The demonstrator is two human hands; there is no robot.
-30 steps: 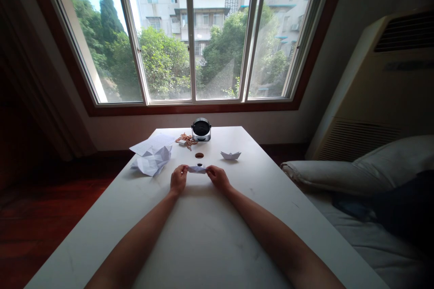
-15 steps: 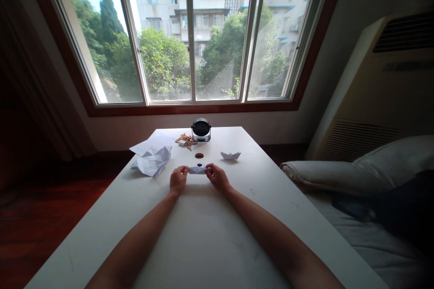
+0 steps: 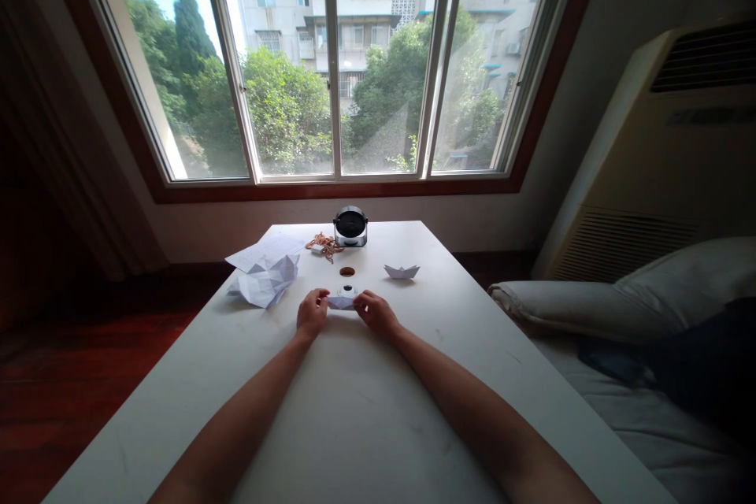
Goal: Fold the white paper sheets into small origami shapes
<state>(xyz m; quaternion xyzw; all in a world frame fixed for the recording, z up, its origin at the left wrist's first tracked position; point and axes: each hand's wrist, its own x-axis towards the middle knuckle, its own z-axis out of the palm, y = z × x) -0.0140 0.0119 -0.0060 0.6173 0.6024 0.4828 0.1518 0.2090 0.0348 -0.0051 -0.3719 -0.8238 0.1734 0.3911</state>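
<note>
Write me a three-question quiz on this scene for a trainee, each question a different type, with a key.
1. True or false: the paper boat stands on the left half of the table.
2. What lies just left of the round black device? A) scissors B) tangled brown cord C) a mug
3. Fill in: between the left hand and the right hand is a folded sheet of ____.

Key: 1 false, the paper boat is on the right half; 2 B; 3 paper.

the right hand (image 3: 378,315) hides one end of the folded paper (image 3: 341,303), both forearms (image 3: 472,409) cropped below.
</note>
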